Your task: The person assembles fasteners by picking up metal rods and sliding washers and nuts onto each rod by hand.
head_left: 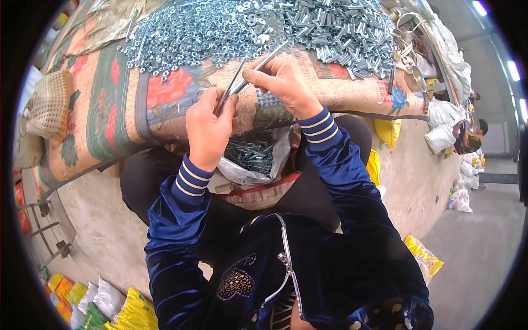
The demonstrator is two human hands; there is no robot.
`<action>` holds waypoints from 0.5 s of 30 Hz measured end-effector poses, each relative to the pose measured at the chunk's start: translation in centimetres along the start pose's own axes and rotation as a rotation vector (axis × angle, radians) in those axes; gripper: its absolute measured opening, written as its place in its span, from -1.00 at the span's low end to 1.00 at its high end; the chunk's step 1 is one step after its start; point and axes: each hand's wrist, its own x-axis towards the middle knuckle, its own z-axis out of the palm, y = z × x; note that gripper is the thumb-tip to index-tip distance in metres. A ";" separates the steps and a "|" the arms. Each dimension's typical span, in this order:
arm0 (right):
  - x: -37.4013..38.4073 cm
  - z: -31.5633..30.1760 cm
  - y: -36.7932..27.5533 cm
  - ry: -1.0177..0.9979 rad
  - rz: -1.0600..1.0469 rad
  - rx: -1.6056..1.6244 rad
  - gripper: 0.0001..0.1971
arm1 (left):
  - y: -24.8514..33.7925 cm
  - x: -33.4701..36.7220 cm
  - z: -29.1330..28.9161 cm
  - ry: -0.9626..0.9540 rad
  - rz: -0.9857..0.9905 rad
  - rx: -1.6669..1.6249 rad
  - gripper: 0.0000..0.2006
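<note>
My left hand (210,132) is closed around a slim dark metal rod (234,78) that points up and away. My right hand (289,88) pinches a second metal rod (275,52), tilted up to the right. The lower end of this rod meets the left fingertips, so the two rods form a V. Beyond the hands, a heap of small metal nuts (187,44) spreads over the patterned cloth of the work surface. Washers (264,25) lie beside it, and a pile of short metal sleeves (346,36) is at the right. Fingers partly hide both rods.
Below my hands, between my knees, an opened pale bag (280,159) holds dark bolts (250,153). A woven basket (52,104) stands at the left. Yellow bags (388,132) lie at the right, more sacks (132,311) at lower left. Another person (473,137) is far right.
</note>
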 end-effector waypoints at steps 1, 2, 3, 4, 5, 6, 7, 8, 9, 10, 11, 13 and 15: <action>-0.2 0.1 -0.3 -0.028 -0.044 0.028 -0.78 | -0.1 -0.1 0.0 -0.003 0.001 -0.002 -0.89; -0.3 0.2 -0.6 -0.056 -0.088 0.056 -0.80 | -0.3 -0.1 -0.1 0.038 0.125 0.099 -0.89; -0.1 0.6 -0.2 -0.005 -0.121 0.037 -0.81 | -0.5 -0.2 -0.2 0.079 0.248 0.199 -0.89; 0.0 0.6 -0.1 -0.003 -0.122 0.033 -0.81 | -0.8 -0.1 -0.1 0.080 0.251 0.195 -0.89; -0.1 0.6 -0.1 0.058 -0.068 -0.226 -0.75 | -1.1 0.1 0.0 0.013 0.190 0.245 -0.87; -0.1 0.5 0.0 0.118 -0.012 -0.484 -0.68 | -1.4 0.2 -0.1 -0.054 0.127 0.295 -0.85; 0.0 -0.4 0.7 0.009 -0.096 -0.442 -0.65 | -1.8 0.6 -0.4 -0.127 -0.017 0.189 -0.83; 0.0 -1.4 0.7 0.008 -0.093 -0.441 -0.65 | -2.0 0.8 -0.9 -0.128 -0.020 0.189 -0.83; -0.2 -2.7 0.5 -0.005 -0.278 -0.656 -0.68 | -2.2 1.0 -1.4 -0.129 -0.201 -0.101 -0.83; -0.3 -4.1 0.4 -0.021 -0.465 -0.867 -0.72 | -2.3 1.0 -1.8 -0.124 -0.381 -0.389 -0.83; -0.2 -5.8 0.2 0.233 -0.341 -1.014 -0.75 | -2.4 1.1 -2.0 -0.148 -0.422 -0.492 -0.80; 0.4 -9.9 0.7 0.615 -0.092 -1.304 -0.79 | -1.4 1.1 -1.1 -0.147 -0.415 -0.550 -0.77; 0.9 -12.1 2.0 0.744 0.044 -1.455 -0.80 | -0.8 1.0 -0.7 -0.159 -0.413 -0.607 -0.75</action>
